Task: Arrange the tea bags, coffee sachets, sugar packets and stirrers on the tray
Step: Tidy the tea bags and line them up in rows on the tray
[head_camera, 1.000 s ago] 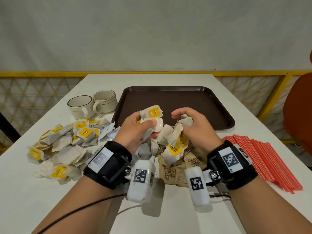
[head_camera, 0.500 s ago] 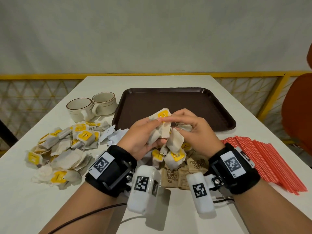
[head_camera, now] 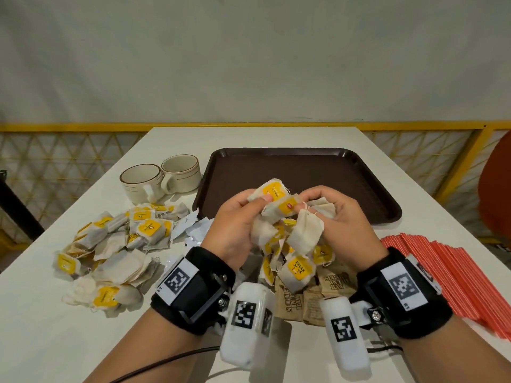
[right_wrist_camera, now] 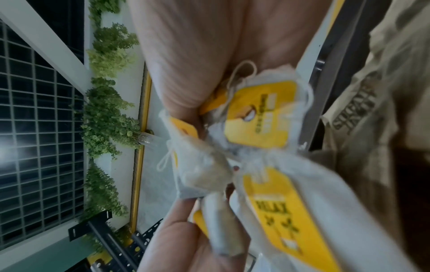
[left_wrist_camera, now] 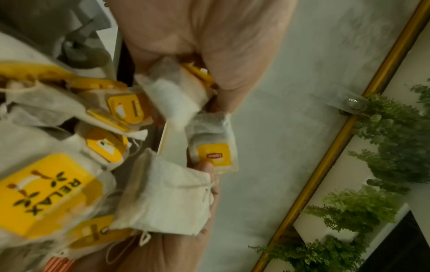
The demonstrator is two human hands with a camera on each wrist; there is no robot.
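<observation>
Both hands (head_camera: 237, 230) have closed together, seemingly, on the tea bags (head_camera: 304, 233).

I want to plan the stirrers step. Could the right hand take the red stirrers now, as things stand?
Probably not at once. The right hand is gripping a tangled bunch of tea bags together with the left hand. The red stirrers lie uncovered just beside the right wrist, so the path itself looks free.

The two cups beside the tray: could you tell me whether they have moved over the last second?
No. The cups stand where they did, side by side just off the left rim of the tray.
</observation>
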